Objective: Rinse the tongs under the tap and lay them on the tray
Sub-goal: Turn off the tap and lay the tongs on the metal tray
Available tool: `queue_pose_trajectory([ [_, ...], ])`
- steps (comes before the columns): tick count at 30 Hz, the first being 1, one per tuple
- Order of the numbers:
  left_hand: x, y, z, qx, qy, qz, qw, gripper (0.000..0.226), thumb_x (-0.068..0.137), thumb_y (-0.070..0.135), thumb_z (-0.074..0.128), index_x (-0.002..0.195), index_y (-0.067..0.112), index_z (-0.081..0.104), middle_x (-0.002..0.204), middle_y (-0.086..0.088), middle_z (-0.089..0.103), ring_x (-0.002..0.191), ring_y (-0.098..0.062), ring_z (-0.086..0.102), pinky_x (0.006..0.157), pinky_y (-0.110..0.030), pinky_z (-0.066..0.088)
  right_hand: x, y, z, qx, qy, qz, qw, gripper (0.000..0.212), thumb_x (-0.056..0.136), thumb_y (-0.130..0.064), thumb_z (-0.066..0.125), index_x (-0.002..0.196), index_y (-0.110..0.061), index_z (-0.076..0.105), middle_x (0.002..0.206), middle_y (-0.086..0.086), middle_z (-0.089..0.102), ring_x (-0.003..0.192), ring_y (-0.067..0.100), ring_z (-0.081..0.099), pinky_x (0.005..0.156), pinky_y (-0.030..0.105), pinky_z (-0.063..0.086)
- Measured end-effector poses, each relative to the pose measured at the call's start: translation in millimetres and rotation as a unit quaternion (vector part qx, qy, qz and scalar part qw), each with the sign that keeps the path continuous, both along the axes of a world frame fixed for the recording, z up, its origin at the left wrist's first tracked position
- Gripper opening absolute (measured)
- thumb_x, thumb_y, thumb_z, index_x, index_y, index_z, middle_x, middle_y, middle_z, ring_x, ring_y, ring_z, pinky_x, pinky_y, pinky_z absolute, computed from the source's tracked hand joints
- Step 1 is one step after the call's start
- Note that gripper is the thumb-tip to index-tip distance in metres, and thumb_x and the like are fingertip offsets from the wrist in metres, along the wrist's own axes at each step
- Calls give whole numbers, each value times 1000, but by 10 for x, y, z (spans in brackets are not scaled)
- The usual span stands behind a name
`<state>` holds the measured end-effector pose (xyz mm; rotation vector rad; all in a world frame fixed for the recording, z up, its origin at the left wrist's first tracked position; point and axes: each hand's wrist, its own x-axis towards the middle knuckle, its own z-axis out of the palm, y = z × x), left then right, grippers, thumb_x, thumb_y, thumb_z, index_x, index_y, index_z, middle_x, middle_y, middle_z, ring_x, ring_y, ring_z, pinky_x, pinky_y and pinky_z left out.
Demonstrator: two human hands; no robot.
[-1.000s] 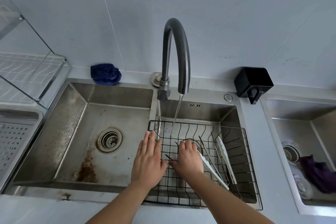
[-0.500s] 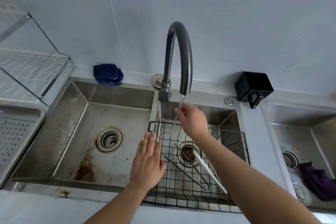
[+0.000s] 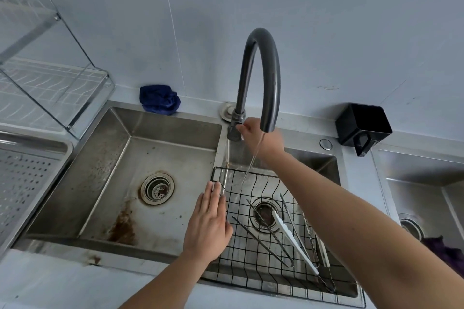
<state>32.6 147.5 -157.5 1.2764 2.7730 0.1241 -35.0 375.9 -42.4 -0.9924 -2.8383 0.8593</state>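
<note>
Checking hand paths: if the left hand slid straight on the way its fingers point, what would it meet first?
Probably the wire basket's back-left corner, right ahead of the left hand; beyond it, the tap base. Depth is unclear.

Dark grey tap (image 3: 263,57); navy cloth (image 3: 159,99) at eleven o'clock; black grid basket (image 3: 253,281); white-armed tongs (image 3: 293,240); rust-brown stain (image 3: 123,228) at eight o'clock.

Wash-up station in a kitchen, seen from above.
A stainless double-bowl sink (image 3: 160,148) with a dark gooseneck tap (image 3: 273,78) running water is set in a steel counter against a pale panelled wall (image 3: 351,20). A wire basket (image 3: 251,281) of tongs (image 3: 293,241), a dish rack (image 3: 50,78), a perforated tray (image 3: 22,183) and a second sink (image 3: 414,165) alongside mark it as a dishwashing area.
</note>
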Motion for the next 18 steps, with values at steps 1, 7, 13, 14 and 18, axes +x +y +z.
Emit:
queue_pose_trajectory([
  [1,1,1,-2,-1,1,0,1000,69,87,36,51,144,-2,51,165,-24,23,155,-39,15,119,-53,36,-17,13,19,-5,8,-5,1000,42,99,-55,49,87,-19,67,79,0,67,75,23,67,58,29,49],
  [7,-2,1,-26,0,8,-2,1000,68,85,35,54,142,-2,53,164,-24,24,155,-40,16,118,-53,36,-6,14,70,-39,48,-29,998,37,97,-53,53,86,-21,67,76,-2,66,77,22,67,64,30,52],
  [13,5,-17,8,9,-5,-6,1000,65,85,33,59,141,2,55,164,-25,25,155,-39,15,119,-54,34,218,90,234,-90,46,6,995,25,100,-31,59,82,-16,68,84,10,76,80,30,73,80,49,62],
  [14,7,-28,6,15,-4,-8,1000,63,86,33,61,141,3,55,164,-25,25,155,-40,16,120,-55,33,346,124,243,-87,52,4,995,26,100,-29,60,77,-18,65,80,9,75,77,29,73,79,49,62],
  [18,45,-42,61,47,21,-39,998,52,79,27,75,126,7,65,148,-26,50,145,-44,38,118,-57,36,1190,189,7,-74,26,-37,996,19,99,-32,63,92,-18,74,77,-5,72,72,16,71,75,42,62],
])
